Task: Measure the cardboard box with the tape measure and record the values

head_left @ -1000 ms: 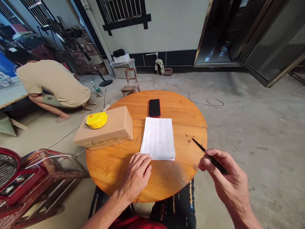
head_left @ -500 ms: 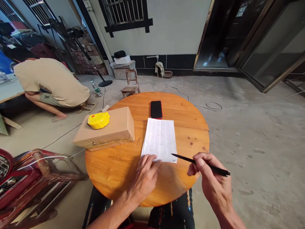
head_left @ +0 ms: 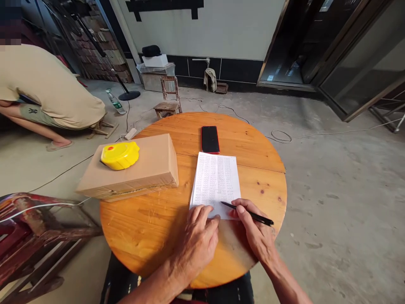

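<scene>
The left hand [head_left: 196, 242] lies flat, fingers loosely spread, pinning the near edge of the paper [head_left: 216, 184] on the table [head_left: 148, 223]. The right hand [head_left: 257, 234] pinches a pen [head_left: 248, 213], tip on the paper's near end. Beyond lie a phone [head_left: 210, 139] and a box [head_left: 139, 169].

Even daylight, sharp, wide-angle edge distortion.

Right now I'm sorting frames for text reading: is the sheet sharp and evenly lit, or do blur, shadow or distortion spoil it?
Head view: the paper is sharp, evenly lit, glare-free, yet its print is too small to read; head view: a soft shadow lies on the table beside the left hand; head view: wide-angle distortion tilts the door frame.
</scene>
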A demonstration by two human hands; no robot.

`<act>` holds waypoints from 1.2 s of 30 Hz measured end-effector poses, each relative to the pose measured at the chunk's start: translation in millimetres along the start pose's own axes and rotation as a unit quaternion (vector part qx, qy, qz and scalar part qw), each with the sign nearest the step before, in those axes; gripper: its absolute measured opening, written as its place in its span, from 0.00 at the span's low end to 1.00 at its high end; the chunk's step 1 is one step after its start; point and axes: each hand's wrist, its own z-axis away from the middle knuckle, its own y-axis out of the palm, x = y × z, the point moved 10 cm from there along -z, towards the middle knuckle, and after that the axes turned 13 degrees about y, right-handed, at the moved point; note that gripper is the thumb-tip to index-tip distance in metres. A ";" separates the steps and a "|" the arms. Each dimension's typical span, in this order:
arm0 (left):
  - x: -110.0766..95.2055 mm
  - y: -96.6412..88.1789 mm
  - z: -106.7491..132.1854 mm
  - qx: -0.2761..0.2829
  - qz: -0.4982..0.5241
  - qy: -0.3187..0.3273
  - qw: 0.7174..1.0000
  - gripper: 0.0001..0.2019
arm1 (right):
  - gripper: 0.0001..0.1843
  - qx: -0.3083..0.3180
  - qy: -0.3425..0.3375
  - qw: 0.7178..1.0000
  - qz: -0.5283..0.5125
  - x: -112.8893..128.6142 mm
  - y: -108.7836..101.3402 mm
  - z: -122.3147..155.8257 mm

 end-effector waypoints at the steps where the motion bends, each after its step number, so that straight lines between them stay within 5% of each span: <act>1: 1.0 0.5 0.3 -0.002 0.007 0.001 1.000 0.15 | 0.15 -0.001 0.009 1.000 0.003 -5.6 -2.0 0.5; 8: 6.2 4.5 4.1 0.008 0.009 0.000 1.000 0.13 | 0.11 -0.002 0.013 1.000 0.006 -16.3 -0.4 -1.1; 18: 3.8 3.3 -0.3 0.011 -0.011 0.013 1.000 0.16 | 0.13 -0.026 -0.067 0.988 0.136 3.9 5.3 5.4; 36: 5.8 3.4 -4.1 0.012 -0.010 0.004 1.000 0.13 | 0.10 -0.023 -0.139 0.970 0.200 24.4 16.5 12.0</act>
